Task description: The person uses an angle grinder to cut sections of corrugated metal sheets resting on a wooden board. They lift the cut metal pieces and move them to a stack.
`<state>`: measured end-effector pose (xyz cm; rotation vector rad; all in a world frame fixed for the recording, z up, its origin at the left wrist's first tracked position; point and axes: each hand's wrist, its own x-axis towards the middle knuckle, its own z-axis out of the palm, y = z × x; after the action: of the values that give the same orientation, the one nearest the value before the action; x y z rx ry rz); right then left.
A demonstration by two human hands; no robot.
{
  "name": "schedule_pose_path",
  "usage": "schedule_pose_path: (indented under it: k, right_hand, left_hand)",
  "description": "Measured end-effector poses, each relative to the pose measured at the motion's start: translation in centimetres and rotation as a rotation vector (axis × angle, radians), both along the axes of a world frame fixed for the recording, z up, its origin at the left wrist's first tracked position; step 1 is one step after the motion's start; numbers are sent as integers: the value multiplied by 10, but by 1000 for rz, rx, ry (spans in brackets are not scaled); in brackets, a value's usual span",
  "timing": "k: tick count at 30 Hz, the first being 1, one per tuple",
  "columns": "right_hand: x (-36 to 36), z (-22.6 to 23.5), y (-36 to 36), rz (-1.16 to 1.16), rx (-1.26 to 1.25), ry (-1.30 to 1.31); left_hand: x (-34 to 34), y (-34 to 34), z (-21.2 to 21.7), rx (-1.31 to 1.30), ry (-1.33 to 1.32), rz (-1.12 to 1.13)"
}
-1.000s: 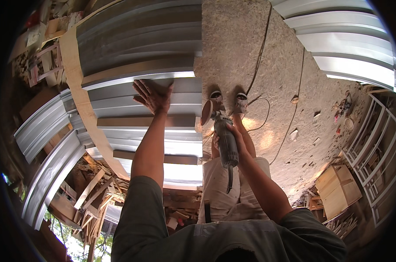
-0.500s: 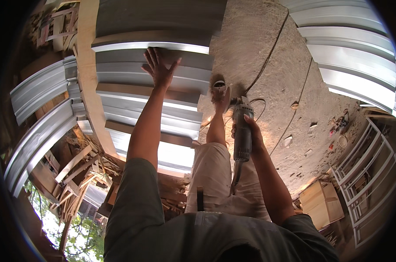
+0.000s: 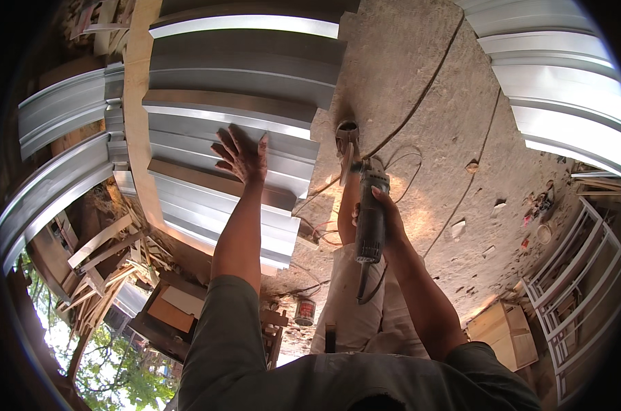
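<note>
Left hand (image 3: pixel 242 156) rests flat, fingers spread and released, on the corrugated metal sheet (image 3: pixel 235 116). Right hand (image 3: pixel 387 218), fingers clenched around the angle grinder (image 3: pixel 369 212), holds it just beside the sheet's edge, above the concrete floor (image 3: pixel 420 89).

A single fisheye view sits on the person's head and looks steeply down, close over both forearms, which enter from the lower edge. It faces the concrete floor (image 3: pixel 420 82) and ribbed metal sheets (image 3: pixel 235 137); straight edges bow toward the dark rim.
</note>
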<state>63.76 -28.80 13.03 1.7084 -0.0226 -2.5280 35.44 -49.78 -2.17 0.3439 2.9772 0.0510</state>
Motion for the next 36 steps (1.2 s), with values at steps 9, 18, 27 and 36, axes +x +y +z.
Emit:
schedule_pose_path:
  k: [9, 18, 27, 36]
  right_hand:
    - [-6, -17, -51, 31, 20, 18]
    - [-27, -32, -53, 61, 27, 31]
    - [-38, -33, -52, 47, 20, 6]
    - [-33, -39, -69, 10, 25, 16]
  left_hand:
    - [-5, -9, 6, -16, 46, -373]
    - [-6, 2, 22, -26, -51, -301]
    - [-8, 4, 30, -83, -124, -290]
    - [-5, 11, 35, -122, -113, -297]
